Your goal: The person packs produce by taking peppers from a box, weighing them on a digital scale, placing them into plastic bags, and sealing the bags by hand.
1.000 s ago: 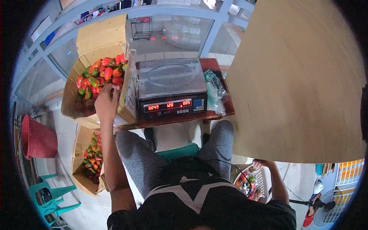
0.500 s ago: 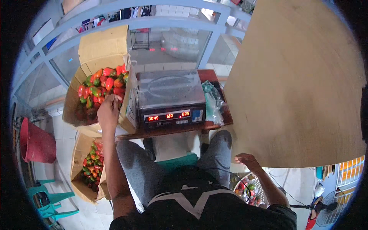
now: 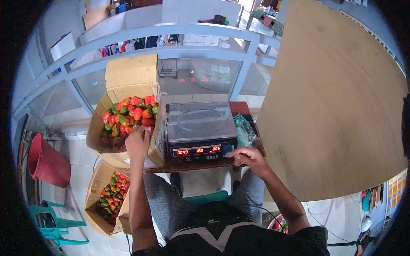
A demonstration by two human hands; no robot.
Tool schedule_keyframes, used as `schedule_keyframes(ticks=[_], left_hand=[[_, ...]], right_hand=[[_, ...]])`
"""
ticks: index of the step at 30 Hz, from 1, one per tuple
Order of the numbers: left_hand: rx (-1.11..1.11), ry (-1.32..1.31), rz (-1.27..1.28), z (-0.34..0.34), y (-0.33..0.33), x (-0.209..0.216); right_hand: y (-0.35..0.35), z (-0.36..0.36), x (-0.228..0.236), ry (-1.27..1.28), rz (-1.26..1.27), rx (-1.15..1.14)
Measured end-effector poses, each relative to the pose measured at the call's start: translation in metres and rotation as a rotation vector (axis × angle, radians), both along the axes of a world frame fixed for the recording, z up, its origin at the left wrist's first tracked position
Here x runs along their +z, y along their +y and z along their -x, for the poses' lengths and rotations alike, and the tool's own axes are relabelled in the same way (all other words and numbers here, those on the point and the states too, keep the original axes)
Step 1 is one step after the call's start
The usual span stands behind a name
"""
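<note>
Many peppers [image 3: 124,120], red and green, seemingly glossy.

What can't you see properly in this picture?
All in the head view:
Left hand: the hand itself hides whether it grips any peppers.
Upper box: its top peppers hide those underneath.
Lower-right peppers: right forearm and black shirt cover most.
Tan board: blocks whatever is behind it.
Clothes beyond the railing: too small to tell apart.
</note>
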State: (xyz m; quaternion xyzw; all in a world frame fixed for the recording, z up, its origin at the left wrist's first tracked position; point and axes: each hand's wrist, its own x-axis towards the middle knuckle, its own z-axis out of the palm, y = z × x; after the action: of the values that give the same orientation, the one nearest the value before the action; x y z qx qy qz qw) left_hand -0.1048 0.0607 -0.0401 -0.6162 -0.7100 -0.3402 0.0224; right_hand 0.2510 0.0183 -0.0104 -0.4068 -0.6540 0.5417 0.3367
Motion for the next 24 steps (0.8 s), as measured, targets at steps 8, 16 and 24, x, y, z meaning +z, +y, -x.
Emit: schedule_keyframes(ticks=[8,16,24], left_hand=[[0.038,-0.017,0.014,0.002,0.002,-0.001],[0.058,0.002,0.068,-0.005,0.001,0.006],[0.057,0.025,0.017,-0.002,-0.003,0.001]], right_hand=[[-0.006,0.043,0.081,0.201,-0.542,0.355],[0.089,-0.061,-0.144,-0.618,-0.543,-0.769],[0.094,-0.085,-0.239,-0.726,-0.535,-0.823]])
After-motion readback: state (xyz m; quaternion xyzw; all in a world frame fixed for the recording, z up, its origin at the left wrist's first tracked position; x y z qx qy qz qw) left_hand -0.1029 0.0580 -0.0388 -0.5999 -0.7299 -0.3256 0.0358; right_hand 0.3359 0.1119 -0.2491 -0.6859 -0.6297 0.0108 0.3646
